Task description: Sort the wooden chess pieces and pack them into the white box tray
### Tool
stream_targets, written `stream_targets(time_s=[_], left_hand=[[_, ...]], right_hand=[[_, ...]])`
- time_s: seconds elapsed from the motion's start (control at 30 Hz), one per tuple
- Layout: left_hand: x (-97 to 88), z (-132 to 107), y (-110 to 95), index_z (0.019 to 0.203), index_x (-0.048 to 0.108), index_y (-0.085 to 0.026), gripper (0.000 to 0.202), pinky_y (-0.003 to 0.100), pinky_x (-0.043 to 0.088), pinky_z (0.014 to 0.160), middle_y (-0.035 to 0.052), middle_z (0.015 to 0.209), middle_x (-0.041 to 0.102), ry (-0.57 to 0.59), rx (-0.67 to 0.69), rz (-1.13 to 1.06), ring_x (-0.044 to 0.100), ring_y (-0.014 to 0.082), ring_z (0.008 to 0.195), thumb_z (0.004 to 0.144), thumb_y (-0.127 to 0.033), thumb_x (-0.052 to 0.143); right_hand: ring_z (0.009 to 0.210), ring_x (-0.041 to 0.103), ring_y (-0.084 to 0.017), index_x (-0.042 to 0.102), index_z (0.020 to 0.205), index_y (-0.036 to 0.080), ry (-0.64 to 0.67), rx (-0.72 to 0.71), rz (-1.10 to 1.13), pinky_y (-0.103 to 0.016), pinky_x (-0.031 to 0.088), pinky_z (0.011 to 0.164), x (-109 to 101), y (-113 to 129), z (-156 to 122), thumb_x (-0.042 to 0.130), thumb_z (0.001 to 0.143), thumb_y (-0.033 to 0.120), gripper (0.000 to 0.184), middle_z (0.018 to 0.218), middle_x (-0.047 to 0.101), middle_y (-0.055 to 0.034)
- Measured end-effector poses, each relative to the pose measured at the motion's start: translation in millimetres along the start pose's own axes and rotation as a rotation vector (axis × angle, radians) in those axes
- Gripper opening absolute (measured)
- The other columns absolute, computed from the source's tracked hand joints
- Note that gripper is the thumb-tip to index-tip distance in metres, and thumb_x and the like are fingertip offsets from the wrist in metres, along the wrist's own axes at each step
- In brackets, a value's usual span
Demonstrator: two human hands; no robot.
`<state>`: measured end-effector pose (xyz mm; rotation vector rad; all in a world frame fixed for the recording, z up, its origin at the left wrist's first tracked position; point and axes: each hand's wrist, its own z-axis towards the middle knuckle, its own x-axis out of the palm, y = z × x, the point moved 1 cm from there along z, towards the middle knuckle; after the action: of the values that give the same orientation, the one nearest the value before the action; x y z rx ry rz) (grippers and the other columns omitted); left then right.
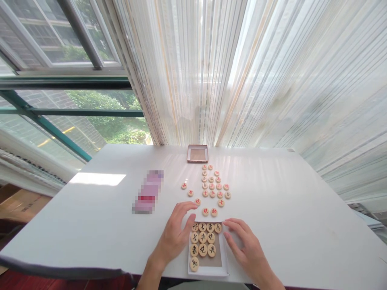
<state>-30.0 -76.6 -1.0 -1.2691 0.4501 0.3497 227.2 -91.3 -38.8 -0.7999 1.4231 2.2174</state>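
A shallow white box (224, 257) lies at the near edge of the white table (290, 209), partly filled with several round wooden chess discs with black characters (202, 238). My left hand (177, 233) rests on the box's left side, fingers spread, its tips reaching toward a loose red-marked disc (197, 201). My right hand (244, 245) lies flat against the box's right side, fingers stretched. Neither hand holds a piece. Several loose discs with red characters (213, 187) are scattered beyond the box.
A small square box lid (197, 153) lies at the table's far edge by the striped sheer curtain (242, 72). A blurred pink rectangular object (148, 192) lies left of the discs. A window (60, 60) is at the left.
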Motion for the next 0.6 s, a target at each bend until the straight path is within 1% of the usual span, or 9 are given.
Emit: stream_targets(time_s=[0.07, 0.17, 0.2, 0.23, 0.3, 0.33, 0.4, 0.5, 0.6], left_hand=[[-7.7, 25, -6, 0.12, 0.061, -0.026, 0.023, 0.04, 0.049, 0.1, 0.0077, 0.123, 0.064, -0.09, 0.038, 0.003, 0.059, 0.0237, 0.119, 0.101, -0.03, 0.05], [-16.3, 72, -18, 0.116, 0.063, -0.025, 0.021, 0.036, 0.051, 0.091, 0.0065, 0.116, 0.068, -0.243, 0.062, -0.004, 0.063, 0.0216, 0.107, 0.098, -0.032, 0.055], [-18.0, 88, -22, 0.113, 0.064, -0.024, 0.02, 0.035, 0.051, 0.09, 0.0062, 0.114, 0.069, -0.281, 0.076, -0.021, 0.064, 0.0208, 0.104, 0.098, -0.032, 0.055], [-19.1, 104, -25, 0.11, 0.065, -0.023, 0.019, 0.034, 0.052, 0.089, 0.0056, 0.111, 0.07, -0.295, 0.084, -0.038, 0.065, 0.02, 0.102, 0.098, -0.034, 0.054], [-19.9, 132, -30, 0.105, 0.067, -0.023, 0.02, 0.032, 0.052, 0.088, 0.005, 0.106, 0.073, -0.257, 0.093, -0.069, 0.067, 0.019, 0.097, 0.098, -0.037, 0.055], [-19.7, 144, -31, 0.103, 0.068, -0.022, 0.021, 0.032, 0.053, 0.087, 0.005, 0.103, 0.073, -0.212, 0.097, -0.082, 0.068, 0.0188, 0.095, 0.097, -0.038, 0.056], [-19.2, 164, -30, 0.101, 0.068, -0.022, 0.021, 0.03, 0.054, 0.085, 0.0044, 0.098, 0.075, -0.157, 0.106, -0.086, 0.069, 0.0181, 0.09, 0.095, -0.04, 0.059], [-17.4, 181, -24, 0.101, 0.067, -0.021, 0.024, 0.028, 0.055, 0.08, 0.0036, 0.091, 0.076, -0.061, 0.101, -0.078, 0.071, 0.0173, 0.086, 0.096, -0.042, 0.056], [-15.0, 187, -15, 0.095, 0.07, -0.021, 0.028, 0.027, 0.054, 0.073, 0.0017, 0.08, 0.075, 0.07, 0.079, -0.033, 0.071, 0.0165, 0.076, 0.096, -0.044, 0.055]], right_hand=[[0.103, 0.069, -0.023, 0.065, 0.117, 0.026, -0.013, 0.023, 0.041, -0.033, 0.061, 0.087, -1, 0, 1, 0.055, 0.099, 0.03, 0.021, 0.116, 0.067, -0.009], [0.094, 0.071, -0.021, 0.067, 0.114, 0.026, -0.028, 0.047, 0.08, -0.03, 0.062, 0.081, -1, 0, 1, 0.055, 0.099, 0.031, 0.02, 0.113, 0.069, -0.0086], [0.091, 0.071, -0.021, 0.067, 0.113, 0.026, -0.034, 0.055, 0.089, -0.03, 0.062, 0.08, -1, -1, 1, 0.055, 0.099, 0.031, 0.02, 0.112, 0.069, -0.0085], [0.09, 0.071, -0.02, 0.067, 0.113, 0.026, -0.04, 0.06, 0.098, -0.029, 0.061, 0.079, -1, -1, 1, 0.055, 0.099, 0.031, 0.019, 0.111, 0.069, -0.0086], [0.087, 0.071, -0.02, 0.067, 0.113, 0.025, -0.049, 0.065, 0.122, -0.029, 0.061, 0.077, -2, -2, 1, 0.055, 0.099, 0.031, 0.019, 0.109, 0.07, -0.0088], [0.086, 0.071, -0.02, 0.067, 0.112, 0.025, -0.053, 0.067, 0.135, -0.028, 0.061, 0.077, -2, -2, 2, 0.055, 0.099, 0.031, 0.019, 0.108, 0.07, -0.0089], [0.085, 0.071, -0.02, 0.067, 0.11, 0.025, -0.062, 0.071, 0.159, -0.027, 0.06, 0.075, -3, -2, 2, 0.054, 0.099, 0.03, 0.018, 0.106, 0.07, -0.0087], [0.083, 0.07, -0.019, 0.068, 0.106, 0.024, -0.085, 0.087, 0.187, -0.026, 0.059, 0.072, -5, 0, 4, 0.055, 0.099, 0.031, 0.017, 0.101, 0.071, -0.0075], [0.081, 0.069, -0.019, 0.069, 0.104, 0.024, -0.124, 0.118, 0.209, -0.027, 0.059, 0.072, -6, 4, 5, 0.055, 0.099, 0.034, 0.018, 0.098, 0.072, -0.0073]])
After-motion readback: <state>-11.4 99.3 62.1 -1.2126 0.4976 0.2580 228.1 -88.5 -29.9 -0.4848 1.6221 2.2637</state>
